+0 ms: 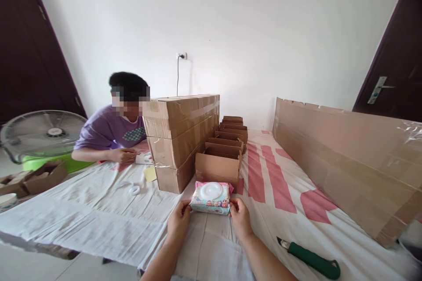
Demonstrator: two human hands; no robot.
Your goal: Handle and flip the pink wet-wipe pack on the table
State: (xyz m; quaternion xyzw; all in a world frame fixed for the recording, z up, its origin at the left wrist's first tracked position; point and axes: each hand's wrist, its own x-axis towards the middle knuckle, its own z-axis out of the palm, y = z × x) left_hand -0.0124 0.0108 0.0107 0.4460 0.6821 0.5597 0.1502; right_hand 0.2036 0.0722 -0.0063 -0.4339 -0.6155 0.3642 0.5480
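A pack of wet wipes [216,204] with a white oval lid and a pink and pale blue cartoon print lies between my two hands, just in front of the nearest open cardboard box [216,167]. My left hand [179,218] pinches the pack's left end, thumb and fingers closed on it. At the opposite end, my right hand [240,217] grips the right edge in the same way. The undersides of the fingers are hidden. A green-handled utility knife [310,260] rests on the cloth to the right of my right forearm.
Stacked taped cartons [169,149] form a wall left of the row of open boxes. A long cardboard panel [343,158] stands at right. Across the cartons, a person in a purple shirt [102,129] handles a small white item [143,158]. A fan [46,134] stands far left.
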